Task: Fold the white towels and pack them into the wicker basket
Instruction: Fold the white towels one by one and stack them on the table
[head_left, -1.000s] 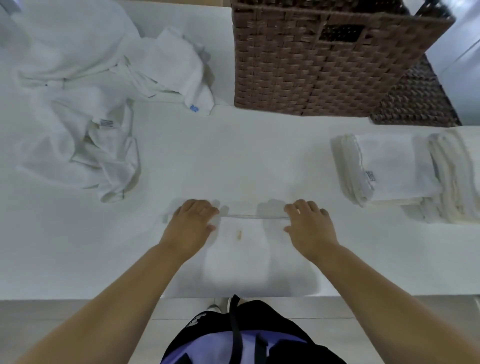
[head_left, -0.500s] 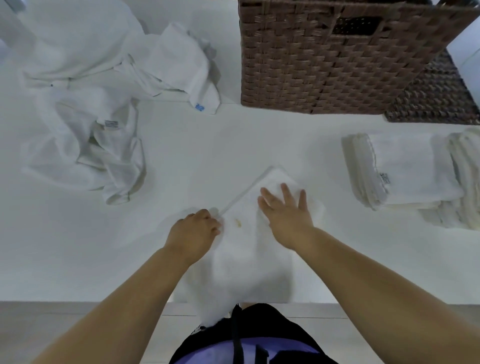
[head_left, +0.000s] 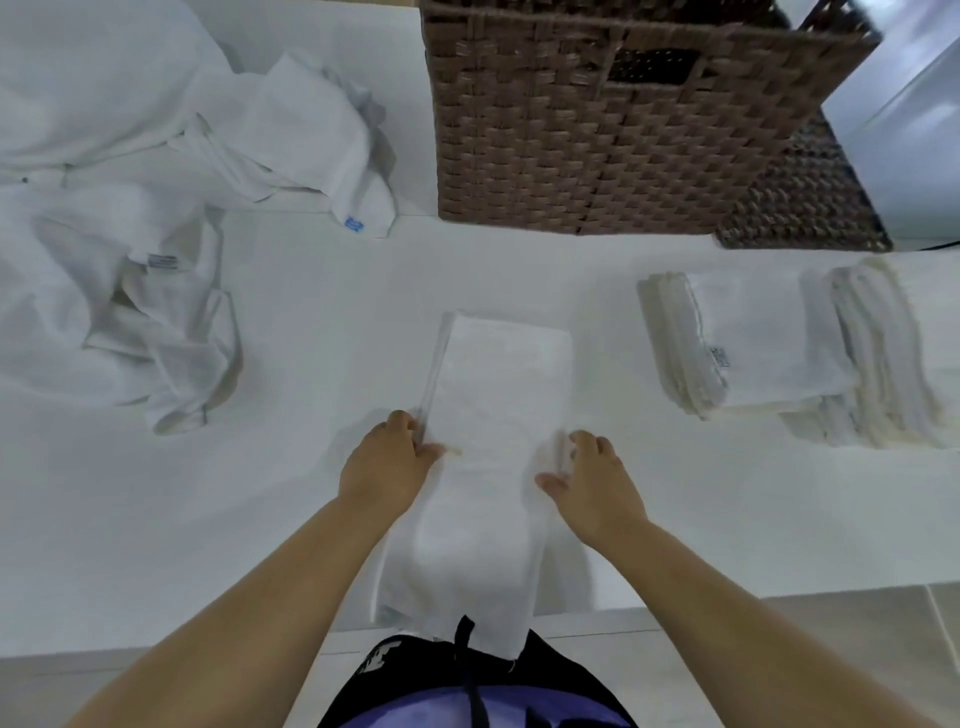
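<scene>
**A:** The half-folded towel (head_left: 498, 395) is laid as a long narrow strip straight in front of the wicker basket (head_left: 571, 145). Its end farthest from the basket is draped over the edge of the table (head_left: 322, 312).

**B:** And it is gripped on both sides! The left hand (head_left: 387, 462) is curled onto one long edge. The right hand (head_left: 592, 480) is curled onto the other, with the thumb laid on the cloth.

**A:** The job is judged partway done. Two stacks of folded towels (head_left: 748, 338) are parked in front of the basket and off to its right, pressed against each other.

**B:** Nothing can be made out inside the basket from here, so packing cannot be confirmed as begun.

**A:** A heap of loose towels (head_left: 130, 270) is left crumpled to the basket's left, so plenty of folding is outstanding.

**B:** Now the room. Bare tabletop is left between the basket and the strip's nearer end, so a fold towards the basket looks unobstructed.

**A:** The overhanging end should be gathered first, or it could be dragged off the edge. Towards the stacks a gap is kept, though care is advised with the right forearm.
</scene>
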